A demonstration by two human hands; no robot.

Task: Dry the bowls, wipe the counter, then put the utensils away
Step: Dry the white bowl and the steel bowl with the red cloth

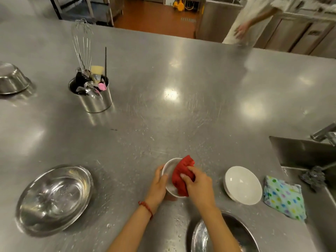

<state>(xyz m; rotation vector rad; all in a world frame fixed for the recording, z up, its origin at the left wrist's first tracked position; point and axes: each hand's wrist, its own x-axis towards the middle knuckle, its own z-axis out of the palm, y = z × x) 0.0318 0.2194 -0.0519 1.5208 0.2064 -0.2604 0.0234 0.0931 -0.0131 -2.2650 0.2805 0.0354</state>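
low in the middle of the frame, the left hand curls around the side of a small white bowl, fingers wrapped on its outer wall and thumb at the rim, holding it tilted just above the steel counter. the right hand grips a bunched red cloth, pressing it into the bowl's inside; part of the cloth spills over the rim at the top. a red bracelet sits on the left wrist.

just right of the hands, a second white bowl rests on the counter, tipped on its side so its opening faces up and left. beside it further right lies a folded dotted cloth, touching the sink edge, with a grey scrubber behind it and a tap at the right edge.

at lower left a wide metal bowl sits open side up. another metal bowl is partly hidden under the right forearm at the bottom edge. a third metal bowl, upside down, sits at the left edge.

in the upper left, a steel utensil holder stands upright, holding a whisk, a brush, a spoon and dark-handled tools. water droplets and streaks speckle the counter around the hands. at upper right, another person in light clothing stands beyond the counter, blurred.
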